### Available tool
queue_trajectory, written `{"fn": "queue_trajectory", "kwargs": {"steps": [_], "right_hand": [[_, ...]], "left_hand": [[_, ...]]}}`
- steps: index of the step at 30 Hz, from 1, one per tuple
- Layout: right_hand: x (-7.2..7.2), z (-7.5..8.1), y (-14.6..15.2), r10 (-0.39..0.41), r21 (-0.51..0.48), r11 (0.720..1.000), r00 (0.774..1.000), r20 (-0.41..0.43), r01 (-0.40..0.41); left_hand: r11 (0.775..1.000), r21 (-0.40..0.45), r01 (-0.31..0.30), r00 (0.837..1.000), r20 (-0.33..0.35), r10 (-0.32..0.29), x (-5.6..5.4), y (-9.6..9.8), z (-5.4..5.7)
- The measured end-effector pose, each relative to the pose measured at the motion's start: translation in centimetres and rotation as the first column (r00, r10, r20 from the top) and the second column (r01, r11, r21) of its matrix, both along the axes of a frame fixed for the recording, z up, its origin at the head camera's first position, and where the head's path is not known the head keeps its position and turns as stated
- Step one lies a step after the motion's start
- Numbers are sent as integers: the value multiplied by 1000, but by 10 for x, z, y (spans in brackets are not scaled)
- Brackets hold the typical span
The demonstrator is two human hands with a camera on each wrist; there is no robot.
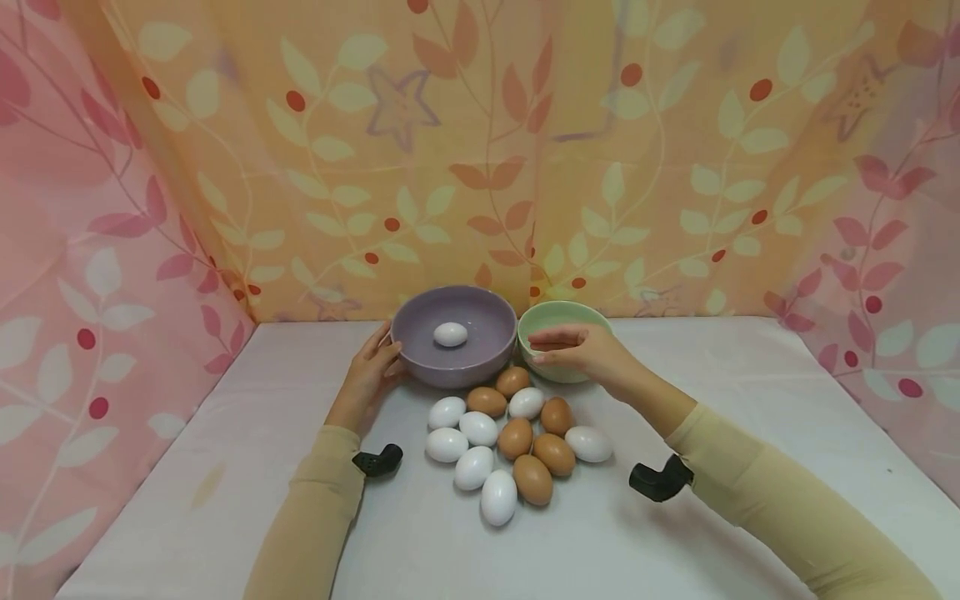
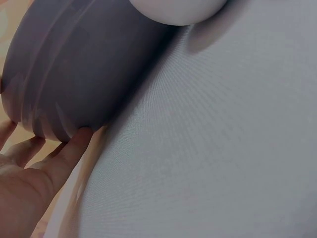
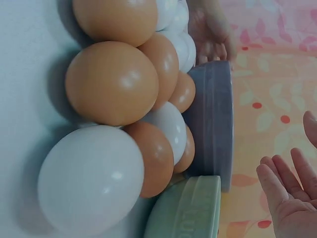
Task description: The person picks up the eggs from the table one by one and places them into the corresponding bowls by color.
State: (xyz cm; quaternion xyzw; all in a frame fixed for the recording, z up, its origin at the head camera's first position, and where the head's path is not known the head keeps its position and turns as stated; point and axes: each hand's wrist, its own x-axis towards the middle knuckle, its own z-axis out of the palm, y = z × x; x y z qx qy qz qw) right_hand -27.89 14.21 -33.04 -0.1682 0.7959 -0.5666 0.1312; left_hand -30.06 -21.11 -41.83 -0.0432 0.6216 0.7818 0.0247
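Observation:
My left hand [image 1: 366,375] rests against the left side of a purple bowl [image 1: 450,375]. In the left wrist view, fingertips and thumb of that hand [image 2: 29,183] touch the bowl's outer wall [image 2: 84,69]. Inside the bowl lies one white egg [image 1: 450,335]. My right hand [image 1: 585,350] hovers over a green bowl [image 1: 558,315], partly hiding its inside. Its fingers are extended with nothing held, as the right wrist view shows the hand [image 3: 297,198] beyond the green bowl's rim [image 3: 215,198].
Several white eggs [image 1: 478,428] and brown eggs [image 1: 554,455] lie in a cluster on the white tablecloth [image 1: 247,467], in front of the bowls. The bowls stand side by side near a yellow patterned curtain [image 1: 465,200]. Pink patterned cloth [image 1: 67,275] hangs at both sides.

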Motion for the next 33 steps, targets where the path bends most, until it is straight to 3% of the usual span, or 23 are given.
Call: {"fn": "queue_trajectory", "kwargs": {"steps": [13, 23, 33], "right_hand": [[17, -12, 28, -20, 83, 996, 999, 43, 17], [27, -22, 43, -32, 86, 996, 998, 47, 27], [34, -29, 55, -54, 102, 994, 996, 64, 47]], "left_hand": [[1000, 10, 4, 1000, -6, -4, 3, 0, 0], [1000, -7, 25, 998, -52, -25, 3, 0, 0], [1000, -1, 29, 999, -45, -29, 2, 0, 0]]}}
